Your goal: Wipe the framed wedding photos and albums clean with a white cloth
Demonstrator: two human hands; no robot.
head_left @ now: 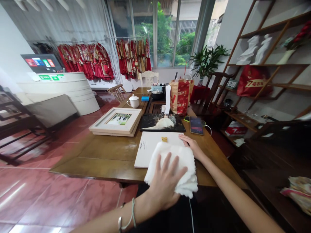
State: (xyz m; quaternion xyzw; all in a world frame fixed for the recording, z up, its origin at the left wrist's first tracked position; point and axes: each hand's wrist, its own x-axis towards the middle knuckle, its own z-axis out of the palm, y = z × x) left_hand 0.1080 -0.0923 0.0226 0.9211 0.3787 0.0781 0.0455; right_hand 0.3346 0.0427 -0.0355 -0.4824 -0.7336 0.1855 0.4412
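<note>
My left hand [163,178] lies palm down on a folded white cloth [155,158], its fingers spread flat. Under the cloth is a white rectangular panel [143,157] with small dark print along its left side. A small yellow-brown piece [164,139] with a hole or two shows on the panel just beyond the cloth. At the panel's far right edge rests my right hand [191,145], fingers stretched out and touching the rim. The cloth hides the panel's near right part and hangs over toward me.
Stacked pale picture frames [97,130] stand left on the wooden table [87,155]. Behind the panel lies a dark printed board [148,121]; phones [196,125] lie to its right. Farther back are a lidded white cup [133,101], a blue box [145,98] and a paper bag [181,97].
</note>
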